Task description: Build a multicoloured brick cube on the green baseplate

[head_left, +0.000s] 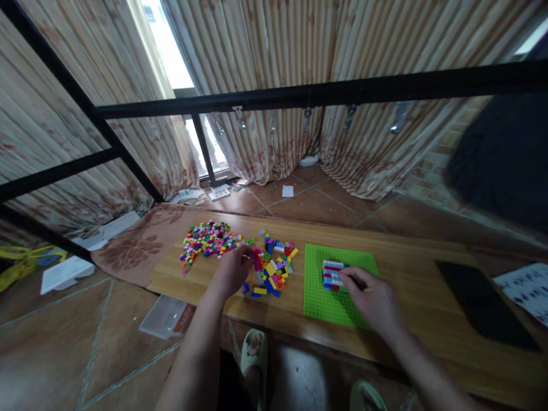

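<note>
Over the left edge of the loose building bricks [269, 273] hovers my left hand [233, 271], its fingers curled together; whatever may be between them is hidden. A bright green studded baseplate [317, 302] lies to the right of that pile. On it sits a small block of bricks [333, 275] in red, white and blue stripes. My right hand [377, 297] reaches over the baseplate from the right, thumb and fingers pinched at the right edge of the striped block. Any piece inside that pinch is too small to make out.
A heap of smaller coloured bricks [209, 238] covers the table's [411, 274] left part. A dark flat panel [483, 302] and a printed sheet [526, 288] lie at right. A clear plastic box [166, 317] is on the floor. Black metal bars [299, 94] cross beyond the table.
</note>
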{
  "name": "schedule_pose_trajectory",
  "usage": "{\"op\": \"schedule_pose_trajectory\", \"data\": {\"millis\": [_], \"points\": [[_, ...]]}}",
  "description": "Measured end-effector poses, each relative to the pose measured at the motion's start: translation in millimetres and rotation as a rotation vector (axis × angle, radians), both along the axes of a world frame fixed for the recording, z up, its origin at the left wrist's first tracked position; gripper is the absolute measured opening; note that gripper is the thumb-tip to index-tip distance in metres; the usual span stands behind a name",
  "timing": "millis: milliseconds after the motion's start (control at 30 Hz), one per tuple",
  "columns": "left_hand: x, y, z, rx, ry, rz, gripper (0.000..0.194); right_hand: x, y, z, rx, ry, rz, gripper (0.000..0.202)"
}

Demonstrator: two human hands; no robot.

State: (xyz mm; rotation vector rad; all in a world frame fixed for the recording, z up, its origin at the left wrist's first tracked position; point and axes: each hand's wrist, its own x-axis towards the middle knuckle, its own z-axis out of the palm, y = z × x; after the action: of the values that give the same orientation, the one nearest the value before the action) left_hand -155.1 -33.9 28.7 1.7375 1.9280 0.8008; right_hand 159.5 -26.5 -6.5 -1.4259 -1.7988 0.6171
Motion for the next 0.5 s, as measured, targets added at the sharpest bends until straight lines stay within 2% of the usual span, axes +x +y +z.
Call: {"op": "schedule_pose_trajectory", "data": {"millis": [133,300,400,500], "points": [[27.1,7.3,-7.7,0.052,-0.103,-0.032,0.014,-40.5,-10.4,6.9,-0.008,0.147,0.109,0.023],[46.0,18.5,-12.8,0.099,-0.048,-0.018,0.011,-90.6,-7.8,6.0,-0.042,0.143,0.259,0.015],[50.3,22.3,-13.2,0.114,-0.011,-0.041,0.012,-104.4,-0.8,1.7,-0.047,0.161,0.242,0.015],[53.6,21.7,-14.2,0.131,-0.038,-0.114,0.013,-106.2,5.5,-2.8,-0.023,0.198,0.189,0.018]]}}
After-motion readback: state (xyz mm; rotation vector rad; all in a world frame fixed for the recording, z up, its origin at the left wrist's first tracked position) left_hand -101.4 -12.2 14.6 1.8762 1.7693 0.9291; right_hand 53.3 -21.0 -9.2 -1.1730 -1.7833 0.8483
